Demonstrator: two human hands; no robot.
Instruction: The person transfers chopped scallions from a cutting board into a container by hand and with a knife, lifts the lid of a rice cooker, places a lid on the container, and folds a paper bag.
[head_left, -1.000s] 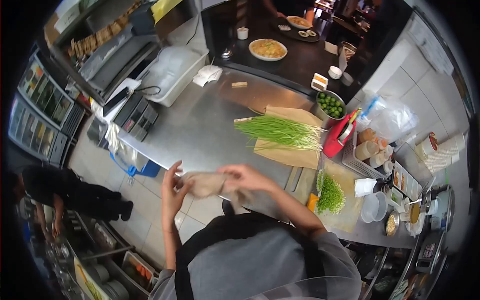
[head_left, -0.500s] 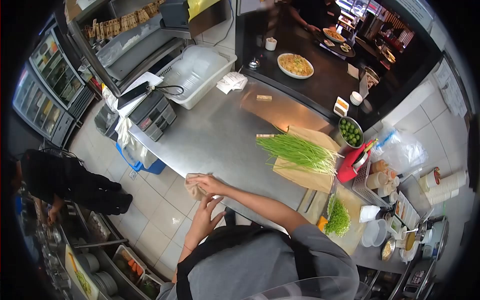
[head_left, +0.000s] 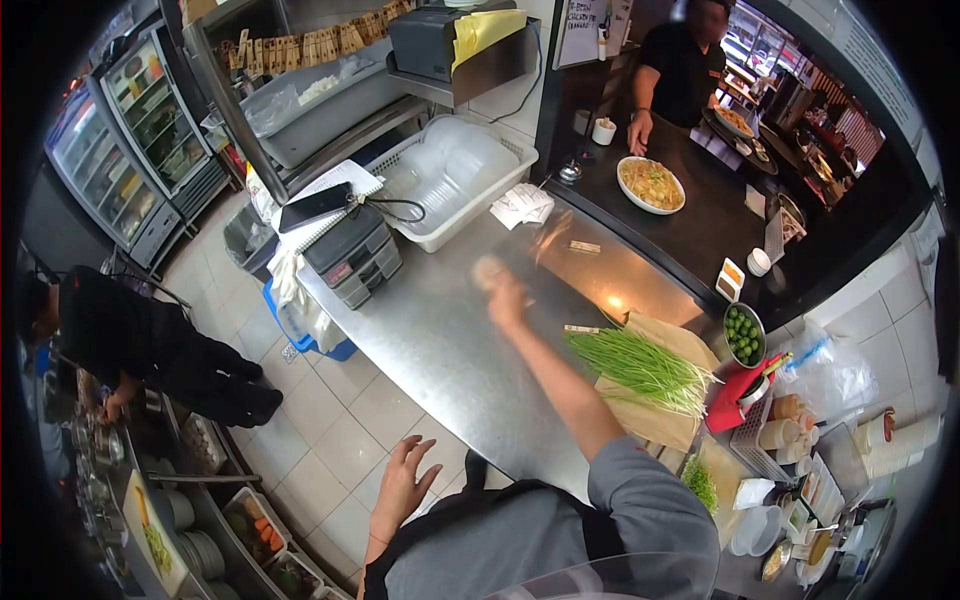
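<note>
One right hand [head_left: 510, 303], fingers closed on a beige cloth [head_left: 488, 268], both blurred, over the steel counter [head_left: 410, 325] between white basket [head_left: 465, 222] and green onions [head_left: 640, 368]. Left hand [head_left: 403, 484] holds nothing, fingers loosely spread, above floor [head_left: 345, 425] near the counter's edge; co-worker's hand [head_left: 640, 132] just beside noodles [head_left: 650, 183].

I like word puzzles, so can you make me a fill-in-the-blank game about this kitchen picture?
1. The right hand is on a pale cloth, and the left hand holds ____.
2. The long green stalks lie on paper that is coloured ____.
3. Across the counter, another person's hand is close to a dish whose rim is coloured ____.

Missing words: nothing; brown; white.
</note>
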